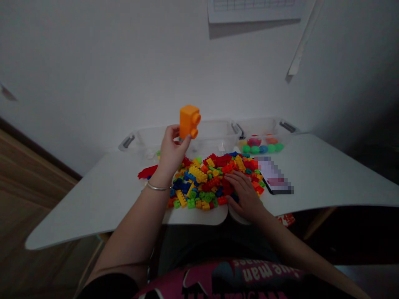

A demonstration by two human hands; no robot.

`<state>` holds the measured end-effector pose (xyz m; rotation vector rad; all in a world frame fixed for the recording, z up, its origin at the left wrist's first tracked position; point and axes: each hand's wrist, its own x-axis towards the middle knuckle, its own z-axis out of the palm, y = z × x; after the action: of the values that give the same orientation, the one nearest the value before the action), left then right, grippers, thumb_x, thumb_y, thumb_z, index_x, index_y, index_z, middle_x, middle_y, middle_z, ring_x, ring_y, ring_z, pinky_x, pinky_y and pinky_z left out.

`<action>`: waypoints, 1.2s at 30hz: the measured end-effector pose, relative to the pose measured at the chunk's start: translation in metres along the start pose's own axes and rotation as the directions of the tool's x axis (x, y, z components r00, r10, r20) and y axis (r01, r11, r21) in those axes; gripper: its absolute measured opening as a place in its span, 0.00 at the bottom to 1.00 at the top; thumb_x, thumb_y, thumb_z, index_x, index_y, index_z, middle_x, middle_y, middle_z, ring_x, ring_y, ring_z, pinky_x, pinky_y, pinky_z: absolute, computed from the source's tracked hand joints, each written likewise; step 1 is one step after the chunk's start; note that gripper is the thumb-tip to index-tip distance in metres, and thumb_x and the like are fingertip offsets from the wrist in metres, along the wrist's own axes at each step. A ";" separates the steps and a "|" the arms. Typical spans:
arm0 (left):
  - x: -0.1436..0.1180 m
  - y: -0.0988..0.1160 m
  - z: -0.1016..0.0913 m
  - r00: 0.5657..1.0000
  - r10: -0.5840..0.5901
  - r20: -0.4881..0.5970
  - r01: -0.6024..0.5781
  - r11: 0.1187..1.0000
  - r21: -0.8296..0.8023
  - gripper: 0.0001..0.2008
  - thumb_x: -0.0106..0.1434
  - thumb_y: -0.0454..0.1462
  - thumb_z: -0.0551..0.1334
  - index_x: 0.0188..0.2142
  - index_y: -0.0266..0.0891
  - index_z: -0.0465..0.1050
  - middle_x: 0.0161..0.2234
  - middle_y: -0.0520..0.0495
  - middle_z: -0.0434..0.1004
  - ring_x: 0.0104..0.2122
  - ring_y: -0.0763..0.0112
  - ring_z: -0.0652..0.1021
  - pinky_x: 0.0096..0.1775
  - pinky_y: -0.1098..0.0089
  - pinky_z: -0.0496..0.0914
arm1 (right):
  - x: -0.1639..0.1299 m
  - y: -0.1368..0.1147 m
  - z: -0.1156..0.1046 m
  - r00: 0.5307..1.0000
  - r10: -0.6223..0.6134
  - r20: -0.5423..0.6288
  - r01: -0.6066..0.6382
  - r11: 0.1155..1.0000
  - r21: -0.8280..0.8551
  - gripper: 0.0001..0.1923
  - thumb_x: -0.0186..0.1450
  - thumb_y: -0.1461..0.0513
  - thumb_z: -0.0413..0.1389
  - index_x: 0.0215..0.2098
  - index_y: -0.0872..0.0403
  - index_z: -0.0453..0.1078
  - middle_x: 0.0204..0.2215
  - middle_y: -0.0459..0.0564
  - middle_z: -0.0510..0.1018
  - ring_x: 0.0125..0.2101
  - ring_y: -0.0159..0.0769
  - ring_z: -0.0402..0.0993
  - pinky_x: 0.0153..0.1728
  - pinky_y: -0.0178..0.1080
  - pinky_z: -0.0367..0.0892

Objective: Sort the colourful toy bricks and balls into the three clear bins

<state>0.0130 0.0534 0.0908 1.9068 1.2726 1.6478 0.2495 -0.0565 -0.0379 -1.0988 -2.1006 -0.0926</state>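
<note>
Head view. We see the left hand [173, 153] raised above the table [90, 195], its thumb and fingers closed about the lower part of an orange block [186, 122]. The block's long axis stands close to upright, and its two round studs, one above the other, face toward our right. Behind it we note the wall of a large clear bin [215, 137].

The right hand [247, 197] lies lower, palm down on the right side of a heap of coloured bricks [197, 173]. Its fingers point forward and to the left, with the thumb set apart from them; whether a brick is caught beneath, we cannot tell.

The governing relation, in our judgement, is one of height and side: the orange block sits above and beyond the heap, up and to the left of the right hand, well apart from it. The left hand alone has contact with the block, whereas the right is the one touching the bricks. With the studs turned sideways, we judge that the block's studded face is the one presented toward the right hand's side.
</note>
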 end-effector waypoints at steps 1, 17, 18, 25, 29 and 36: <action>0.007 -0.003 0.003 0.999 0.044 0.010 -0.045 0.995 0.088 0.15 0.60 0.40 0.63 0.46 0.41 0.66 0.47 0.44 0.75 0.47 0.66 0.75 0.39 0.70 0.71 | 0.000 0.000 0.000 1.000 0.003 0.000 -0.003 1.000 0.001 0.27 0.66 0.59 0.52 0.63 0.52 0.58 0.58 0.56 0.70 0.62 0.51 0.59 0.61 0.60 0.59; 0.040 -0.037 0.033 0.942 0.005 0.336 -0.251 0.676 0.693 0.20 0.68 0.39 0.49 0.37 0.36 0.81 0.38 0.38 0.82 0.44 0.56 0.77 0.48 0.57 0.66 | 0.001 -0.001 -0.001 1.000 0.007 0.004 -0.007 1.000 0.011 0.28 0.66 0.61 0.53 0.63 0.52 0.58 0.57 0.57 0.71 0.61 0.50 0.60 0.61 0.60 0.61; 0.040 -0.038 0.033 0.935 0.014 0.355 -0.269 0.682 0.680 0.20 0.68 0.39 0.49 0.37 0.36 0.81 0.38 0.37 0.82 0.44 0.56 0.77 0.50 0.57 0.66 | 0.001 -0.001 -0.001 1.000 0.008 0.005 -0.008 1.000 0.010 0.28 0.66 0.61 0.53 0.64 0.52 0.58 0.57 0.57 0.71 0.61 0.50 0.60 0.61 0.60 0.61; 0.038 -0.032 0.019 0.943 -0.013 0.334 -0.173 0.835 0.523 0.14 0.67 0.40 0.53 0.43 0.42 0.78 0.45 0.47 0.81 0.48 0.61 0.75 0.63 0.42 0.46 | 0.001 -0.001 0.000 1.000 0.007 0.007 -0.007 1.000 0.011 0.28 0.66 0.61 0.53 0.64 0.51 0.57 0.57 0.56 0.71 0.61 0.50 0.60 0.61 0.60 0.61; 0.031 -0.015 0.003 0.953 0.086 0.290 -0.229 0.830 0.508 0.14 0.65 0.38 0.55 0.44 0.40 0.77 0.46 0.44 0.79 0.48 0.60 0.75 0.61 0.49 0.57 | 0.001 -0.001 0.000 1.000 0.014 0.010 -0.014 1.000 0.011 0.28 0.66 0.61 0.53 0.64 0.51 0.57 0.57 0.56 0.71 0.61 0.50 0.60 0.61 0.60 0.61; -0.021 0.032 -0.014 0.933 0.176 0.314 -0.322 0.798 0.509 0.13 0.65 0.38 0.56 0.46 0.41 0.76 0.45 0.43 0.76 0.47 0.60 0.74 0.53 0.59 0.66 | 0.001 0.000 0.001 1.000 0.013 0.012 -0.013 1.000 0.009 0.27 0.65 0.62 0.54 0.63 0.53 0.59 0.57 0.56 0.71 0.61 0.49 0.60 0.62 0.60 0.59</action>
<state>0.0144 0.0150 0.1051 2.6349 1.5599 1.1454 0.2482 -0.0560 -0.0383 -1.1103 -2.1024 -0.0706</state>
